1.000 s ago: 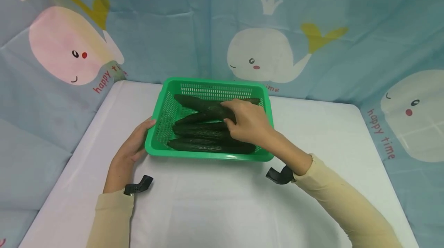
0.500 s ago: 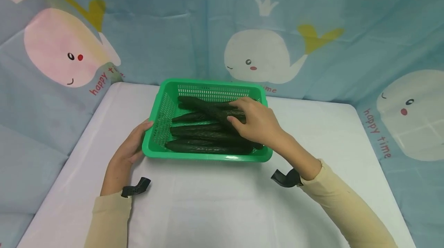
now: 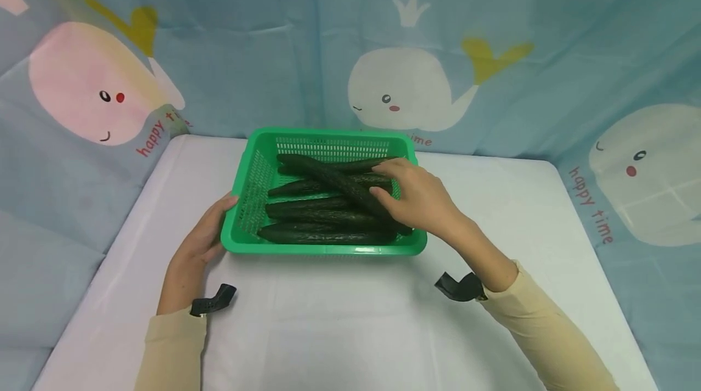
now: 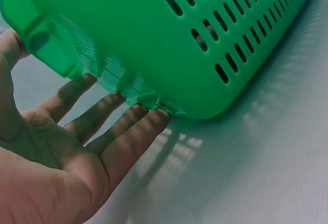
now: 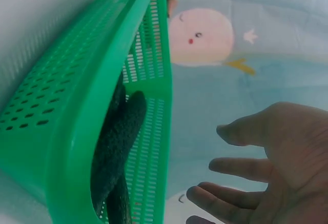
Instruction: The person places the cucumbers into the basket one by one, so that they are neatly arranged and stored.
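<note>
A green plastic basket with slotted walls holds several dark green cucumbers. One cucumber lies slantwise across the others, its near end at the front right corner. Against the basket's left side rests my left hand; in the left wrist view its straight fingertips touch the end wall low down. Over the basket's right side hovers my right hand, fingers spread and holding nothing. The right wrist view shows that hand apart from the basket and the cucumbers.
The basket stands on a white-covered table, near its back edge. A blue curtain printed with whales hangs behind and at both sides. Each wrist, at the end of a beige sleeve, wears a black camera mount.
The right hand has let go of a cucumber, which now lies slantwise on the others. It has drawn back slightly to the right and up. The left hand stays at the basket.
</note>
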Demonstrator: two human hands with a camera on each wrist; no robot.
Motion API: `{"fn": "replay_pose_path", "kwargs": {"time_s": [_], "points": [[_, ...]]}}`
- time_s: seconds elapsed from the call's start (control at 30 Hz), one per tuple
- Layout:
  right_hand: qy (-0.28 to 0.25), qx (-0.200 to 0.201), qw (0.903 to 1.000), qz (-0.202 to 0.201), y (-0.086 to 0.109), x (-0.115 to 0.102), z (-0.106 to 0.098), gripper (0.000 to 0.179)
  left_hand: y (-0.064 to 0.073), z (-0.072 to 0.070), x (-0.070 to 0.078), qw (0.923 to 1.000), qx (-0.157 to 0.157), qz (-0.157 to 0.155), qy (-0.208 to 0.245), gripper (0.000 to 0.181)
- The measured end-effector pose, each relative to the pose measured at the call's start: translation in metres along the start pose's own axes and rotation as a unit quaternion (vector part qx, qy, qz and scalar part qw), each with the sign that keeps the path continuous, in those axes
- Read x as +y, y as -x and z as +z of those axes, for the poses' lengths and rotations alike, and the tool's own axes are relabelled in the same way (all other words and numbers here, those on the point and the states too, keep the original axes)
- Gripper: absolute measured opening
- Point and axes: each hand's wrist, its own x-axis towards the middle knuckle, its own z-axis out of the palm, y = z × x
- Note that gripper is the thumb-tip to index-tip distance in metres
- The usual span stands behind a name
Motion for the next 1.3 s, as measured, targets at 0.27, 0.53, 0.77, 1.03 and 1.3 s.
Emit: {"fn": "replay_pose_path", "kwargs": {"time_s": [0.27,0.53,0.77,1.03,1.3], "points": [[-0.033,-0.006,0.9989,0.031,0.004,0.010,-0.008,0.049,0.004,-0.004,0.006,0.9998,0.006,-0.014,-0.009,0.078],[-0.064,0.014,0.9976,0.021,0.012,0.025,-0.010,0.048,0.007,-0.002,0.010,0.9996,-0.003,-0.010,-0.028,0.076],[-0.098,0.032,0.9941,0.033,0.020,0.036,-0.011,0.050,-0.001,0.003,0.012,0.9994,-0.009,-0.004,-0.033,0.076],[-0.116,0.052,0.9910,0.043,0.029,0.042,-0.006,0.049,0.000,0.001,0.010,0.9988,-0.020,0.000,-0.044,0.077],[-0.111,0.143,0.9827,0.038,0.041,0.060,0.005,0.040,0.001,0.000,0.013,0.9981,-0.011,0.003,-0.060,0.074]]}}
